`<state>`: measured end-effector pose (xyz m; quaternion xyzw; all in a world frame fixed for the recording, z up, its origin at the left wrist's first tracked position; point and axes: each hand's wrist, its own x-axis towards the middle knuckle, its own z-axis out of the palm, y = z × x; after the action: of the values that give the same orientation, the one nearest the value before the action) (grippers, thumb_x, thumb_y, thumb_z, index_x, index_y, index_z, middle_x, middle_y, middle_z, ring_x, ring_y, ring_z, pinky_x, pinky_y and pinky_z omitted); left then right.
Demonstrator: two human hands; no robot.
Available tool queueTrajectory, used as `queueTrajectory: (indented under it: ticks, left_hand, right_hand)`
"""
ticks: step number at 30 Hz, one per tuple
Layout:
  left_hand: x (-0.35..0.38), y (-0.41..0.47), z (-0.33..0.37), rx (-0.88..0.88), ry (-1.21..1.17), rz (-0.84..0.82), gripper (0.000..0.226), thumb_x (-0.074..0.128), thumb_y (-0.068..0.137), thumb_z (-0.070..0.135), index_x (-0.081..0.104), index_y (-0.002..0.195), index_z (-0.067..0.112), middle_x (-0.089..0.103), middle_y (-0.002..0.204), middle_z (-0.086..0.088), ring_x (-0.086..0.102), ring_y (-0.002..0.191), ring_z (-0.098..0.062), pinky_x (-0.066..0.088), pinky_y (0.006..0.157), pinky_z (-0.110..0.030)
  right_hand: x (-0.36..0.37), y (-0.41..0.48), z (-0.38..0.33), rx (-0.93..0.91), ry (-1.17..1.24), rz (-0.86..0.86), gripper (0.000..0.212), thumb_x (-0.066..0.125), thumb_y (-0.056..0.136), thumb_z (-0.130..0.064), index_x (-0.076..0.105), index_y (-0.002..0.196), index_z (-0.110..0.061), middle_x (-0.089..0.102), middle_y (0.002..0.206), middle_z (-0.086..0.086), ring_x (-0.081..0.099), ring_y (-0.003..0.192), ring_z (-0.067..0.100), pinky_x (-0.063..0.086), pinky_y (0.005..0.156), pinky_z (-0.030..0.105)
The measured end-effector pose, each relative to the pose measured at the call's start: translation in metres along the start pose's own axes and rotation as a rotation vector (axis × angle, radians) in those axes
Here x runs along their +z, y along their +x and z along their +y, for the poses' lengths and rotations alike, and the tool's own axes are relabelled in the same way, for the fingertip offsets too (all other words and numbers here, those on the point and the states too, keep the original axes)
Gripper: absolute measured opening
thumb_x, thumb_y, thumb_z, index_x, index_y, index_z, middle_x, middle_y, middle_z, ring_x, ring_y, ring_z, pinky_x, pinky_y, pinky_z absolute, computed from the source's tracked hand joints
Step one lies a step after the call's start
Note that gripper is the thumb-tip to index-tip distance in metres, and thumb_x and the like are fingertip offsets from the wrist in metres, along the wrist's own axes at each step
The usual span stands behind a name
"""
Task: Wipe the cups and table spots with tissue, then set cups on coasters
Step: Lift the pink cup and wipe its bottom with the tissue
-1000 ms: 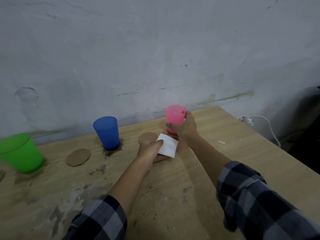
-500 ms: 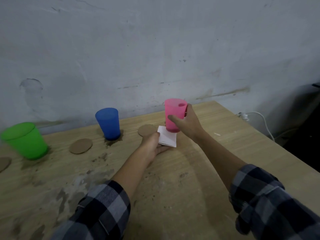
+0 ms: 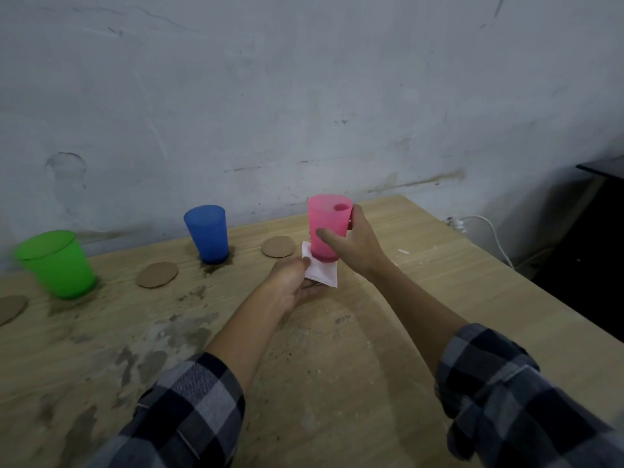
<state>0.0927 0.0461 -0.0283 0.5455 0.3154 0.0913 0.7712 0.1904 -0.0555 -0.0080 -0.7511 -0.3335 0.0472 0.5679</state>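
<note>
My right hand (image 3: 354, 246) grips the pink cup (image 3: 328, 228) upright, lifted a little above the wooden table (image 3: 388, 332). Right under the cup's base lies a folded white tissue (image 3: 320, 275), held flat in my left hand (image 3: 292, 285). A blue cup (image 3: 207, 233) stands on a dark wet spot at the back. Blurred at the far left is a green cup (image 3: 57, 263). Round brown coasters lie near the cups: one (image 3: 278, 247) left of the pink cup, one (image 3: 156, 274) between blue and green, one (image 3: 10, 309) at the left edge.
Dark smears and spots (image 3: 175, 332) cover the table's left and middle. A grey wall runs right behind the table. Off the right edge hangs a white cable with a plug (image 3: 479, 228), next to a dark piece of furniture (image 3: 604, 170).
My right hand has raised the pink cup off the table. My left hand has slid the tissue under the cup's base. The camera view has shifted a little.
</note>
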Motion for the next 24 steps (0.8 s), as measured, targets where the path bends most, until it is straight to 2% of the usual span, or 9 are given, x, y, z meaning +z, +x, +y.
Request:
queueTrajectory:
  ticks: [5, 8, 10, 15, 21, 24]
  left_hand:
    - [-0.002, -0.01, -0.001, 0.003, -0.038, 0.0, 0.017, 0.041, 0.101, 0.008, 0.056, 0.108, 0.003, 0.066, 0.092, -0.013, 0.066, 0.082, -0.026, 0.056, 0.069, -0.04]
    - [-0.007, -0.012, -0.001, -0.017, -0.114, 0.063, 0.02, 0.04, 0.101, 0.007, 0.052, 0.115, 0.001, 0.063, 0.088, -0.012, 0.064, 0.077, -0.025, 0.054, 0.064, -0.038]
    - [-0.01, -0.012, -0.001, -0.026, -0.15, 0.079, 0.022, 0.039, 0.101, 0.007, 0.052, 0.117, 0.0, 0.063, 0.087, -0.013, 0.064, 0.076, -0.025, 0.052, 0.067, -0.04]
    - [-0.008, -0.021, 0.004, 0.003, -0.165, -0.081, 0.022, 0.041, 0.1, 0.004, 0.058, 0.113, 0.001, 0.068, 0.097, -0.013, 0.066, 0.088, -0.026, 0.055, 0.077, -0.039]
    - [-0.017, -0.023, -0.002, -0.027, -0.215, -0.127, 0.022, 0.037, 0.101, 0.003, 0.057, 0.11, 0.005, 0.068, 0.1, -0.013, 0.066, 0.091, -0.026, 0.053, 0.081, -0.039]
    - [-0.018, -0.024, -0.006, -0.04, -0.202, -0.118, 0.023, 0.036, 0.102, 0.006, 0.056, 0.112, 0.006, 0.067, 0.101, -0.013, 0.066, 0.091, -0.026, 0.054, 0.077, -0.038]
  right_hand:
    - [0.003, -0.003, -0.009, -0.001, 0.008, 0.046, 0.064, 0.075, 0.082, -0.032, 0.038, 0.132, -0.014, 0.052, 0.119, 0.002, 0.055, 0.099, 0.012, 0.05, 0.064, 0.015]
    - [0.005, -0.005, -0.014, 0.003, 0.079, 0.073, 0.061, 0.074, 0.083, -0.027, 0.039, 0.131, -0.015, 0.053, 0.119, 0.003, 0.057, 0.096, 0.009, 0.051, 0.065, 0.016]
    - [0.008, -0.007, -0.017, 0.001, 0.117, 0.056, 0.06, 0.074, 0.083, -0.026, 0.039, 0.131, -0.015, 0.054, 0.117, 0.001, 0.057, 0.096, 0.004, 0.051, 0.066, 0.016]
    - [0.015, -0.011, -0.018, -0.009, 0.06, -0.008, 0.061, 0.075, 0.081, -0.03, 0.041, 0.13, -0.016, 0.056, 0.116, 0.0, 0.057, 0.097, 0.002, 0.05, 0.061, 0.013]
    - [0.024, -0.01, -0.019, 0.001, 0.04, 0.045, 0.066, 0.078, 0.079, -0.035, 0.041, 0.129, -0.013, 0.056, 0.118, 0.002, 0.059, 0.101, 0.016, 0.056, 0.075, 0.027]
    - [0.029, -0.011, -0.02, 0.017, 0.033, 0.064, 0.066, 0.078, 0.078, -0.036, 0.041, 0.126, -0.012, 0.056, 0.117, 0.003, 0.059, 0.1, 0.018, 0.058, 0.078, 0.033]
